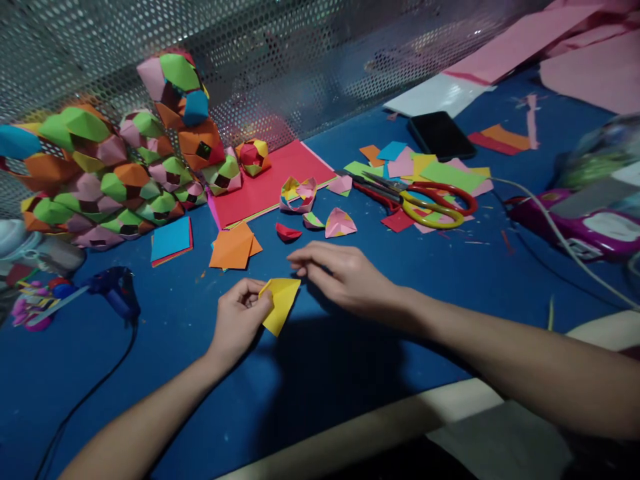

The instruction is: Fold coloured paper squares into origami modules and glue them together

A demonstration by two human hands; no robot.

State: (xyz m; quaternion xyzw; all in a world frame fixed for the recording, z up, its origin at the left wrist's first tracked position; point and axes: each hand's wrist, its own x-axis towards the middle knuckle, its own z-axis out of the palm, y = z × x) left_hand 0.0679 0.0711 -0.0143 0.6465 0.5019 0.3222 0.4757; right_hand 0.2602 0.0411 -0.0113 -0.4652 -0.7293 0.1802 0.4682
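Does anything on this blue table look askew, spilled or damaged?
Mostly clutter: the orange sheets sit askew, corners jutting out, unlike the neater blue-topped stack to their left, and the scissors lie across scattered paper pieces. I see no obvious spill or damage.

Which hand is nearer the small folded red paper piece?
Right. The right hand is just in front of that red piece, not touching; the left hand is farther off, to its front-left, holding angular yellow paper.

Head view; forward, down over nearby table (165,300)
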